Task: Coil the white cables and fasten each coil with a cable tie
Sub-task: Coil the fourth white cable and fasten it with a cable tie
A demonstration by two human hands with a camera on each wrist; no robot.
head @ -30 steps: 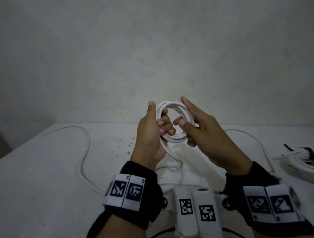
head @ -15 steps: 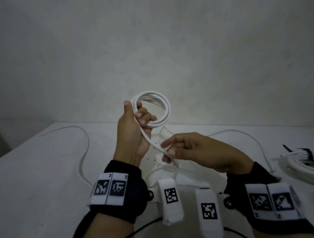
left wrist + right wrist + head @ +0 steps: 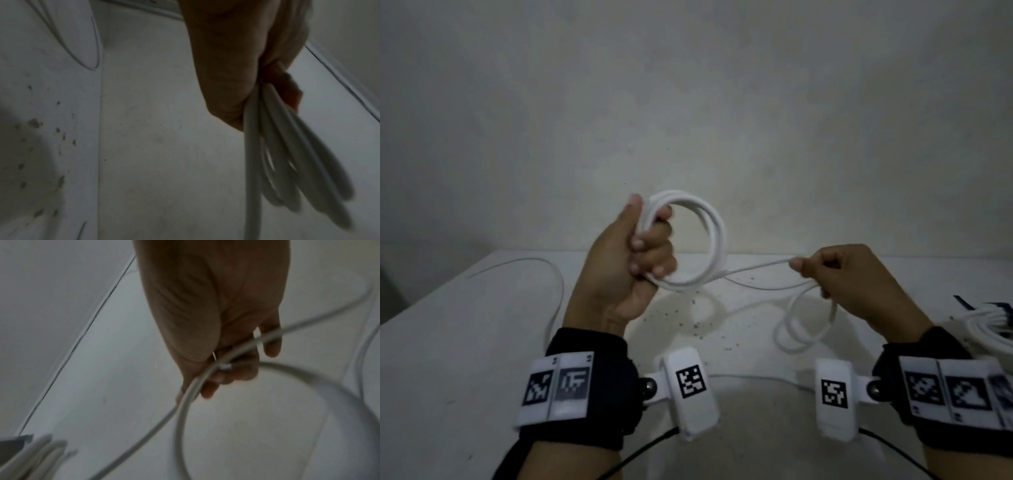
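Fingers (image 3: 650,246) of left hand (image 3: 619,267) curled tight round one side of the coil (image 3: 709,240), thumb up along it; coil held upright above the table (image 3: 465,342). Right hand (image 3: 859,281) off to the side, thumb and forefinger pinching the cable (image 3: 756,269) that runs out from the coil; slack drops in a loose loop (image 3: 808,322) below that hand. Second coil (image 3: 993,325) with dark tie lies at the table's right edge. Another cable (image 3: 558,291) trails across the left side. Dark specks (image 3: 688,315) on the tabletop under the hands.

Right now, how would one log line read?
left hand: grips coil | right hand: pinches loose cable | tie: not on
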